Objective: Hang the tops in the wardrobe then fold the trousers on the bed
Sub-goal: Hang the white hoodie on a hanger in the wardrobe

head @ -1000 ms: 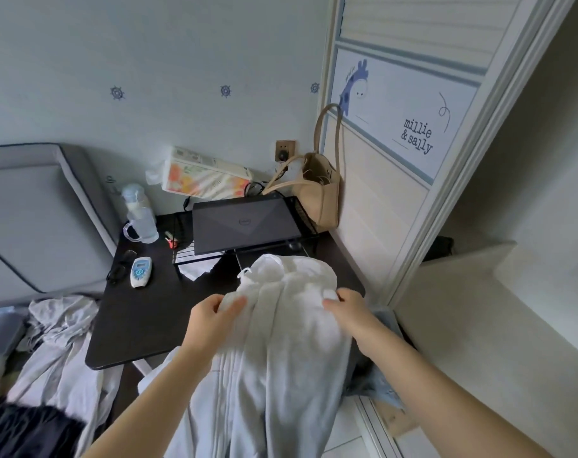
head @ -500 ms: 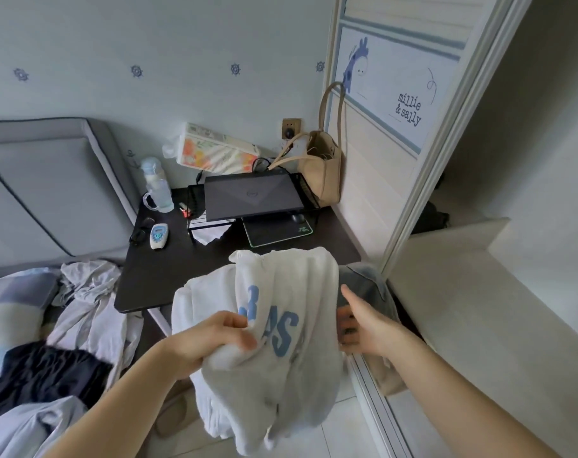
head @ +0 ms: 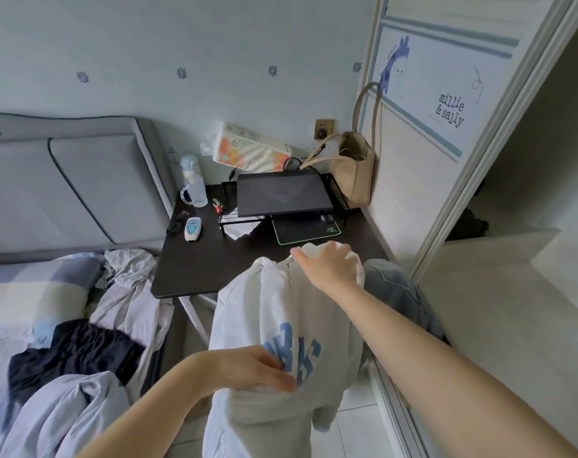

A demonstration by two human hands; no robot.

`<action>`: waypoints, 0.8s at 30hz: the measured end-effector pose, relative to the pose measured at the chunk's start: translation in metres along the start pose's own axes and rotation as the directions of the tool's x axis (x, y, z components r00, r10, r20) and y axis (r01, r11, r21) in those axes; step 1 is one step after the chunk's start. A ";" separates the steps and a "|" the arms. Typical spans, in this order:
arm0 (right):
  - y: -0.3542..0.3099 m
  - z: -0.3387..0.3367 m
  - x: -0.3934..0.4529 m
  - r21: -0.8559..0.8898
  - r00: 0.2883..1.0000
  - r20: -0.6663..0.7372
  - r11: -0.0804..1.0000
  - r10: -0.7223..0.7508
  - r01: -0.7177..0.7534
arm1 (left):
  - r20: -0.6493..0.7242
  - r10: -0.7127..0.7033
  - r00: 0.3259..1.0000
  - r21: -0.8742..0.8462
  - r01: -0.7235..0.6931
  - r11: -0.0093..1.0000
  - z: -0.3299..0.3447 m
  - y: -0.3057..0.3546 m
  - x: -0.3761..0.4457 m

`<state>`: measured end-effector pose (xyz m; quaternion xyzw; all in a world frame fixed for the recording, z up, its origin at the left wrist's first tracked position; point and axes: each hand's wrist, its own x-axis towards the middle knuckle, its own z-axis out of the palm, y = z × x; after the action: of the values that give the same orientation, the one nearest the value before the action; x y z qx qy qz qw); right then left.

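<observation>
**Hoodie held up in both hands beside the wardrobe**

While the white hoodie (head: pixel 281 312) hangs in the air in front of the person, the right hand (head: pixel 327 264) has its top edge, fingers curled over the fabric near the neck, just above the near edge of the desk (head: pixel 195 269). The left hand (head: pixel 248 368) is lower down, pinching the cloth beside the blue lettering (head: pixel 294 355), thumb and fingers closed on a fold. The garment droops between the two grips, its hem bunched below the left hand and reaching toward the floor.

Behind the hoodie, at its right, a piece of blue denim (head: pixel 393 285) shows, mostly hidden. The open wardrobe (head: pixel 499 292) stands at the right, with a pale shelf inside and its sliding door (head: pixel 423 104) beside the desk.

On the bed (head: pixel 33 292) at the left lie more clothes: a grey top (head: pixel 129 292), a black garment (head: pixel 73 355) and a pale blue one (head: pixel 63 411) nearest the camera. On the desk are a laptop (head: pixel 281 193) on a stand, a bottle (head: pixel 193 183), a remote (head: pixel 192 229) and a tan bag (head: pixel 355 173) against the door.
</observation>
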<state>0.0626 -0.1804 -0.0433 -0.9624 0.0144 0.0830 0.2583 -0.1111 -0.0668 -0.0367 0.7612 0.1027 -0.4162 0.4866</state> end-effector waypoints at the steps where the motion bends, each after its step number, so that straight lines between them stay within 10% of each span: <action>1: -0.008 0.005 0.000 -0.057 0.999 0.026 0.998 -0.026 0.027 | -0.022 -0.022 1.000 0.052 0.023 0.998 0.000 -0.004 0.007; 8: -0.006 0.016 0.019 -0.245 1.000 0.004 0.969 -0.024 0.024 | -0.241 0.030 0.970 0.100 -0.006 0.995 -0.021 -0.031 0.043; 14: 0.022 -0.019 0.042 0.550 0.968 0.034 0.804 0.248 -0.225 | -0.730 -0.027 0.682 -0.306 -0.292 0.906 -0.057 -0.004 0.080; 18: 0.051 -0.025 0.037 0.734 0.872 0.361 0.477 0.330 -0.484 | -0.663 -0.291 0.690 -0.540 -0.171 0.824 -0.074 0.039 0.102; 24: 0.063 -0.037 0.036 0.490 0.852 0.473 0.736 0.225 -0.467 | -0.627 -0.305 0.716 -0.356 0.085 0.931 -0.071 0.064 0.113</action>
<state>0.0995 -0.2533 -0.0487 -0.7779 0.1711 0.3082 0.5202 0.0340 -0.0682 -0.0653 0.7606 0.4144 -0.1417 0.4793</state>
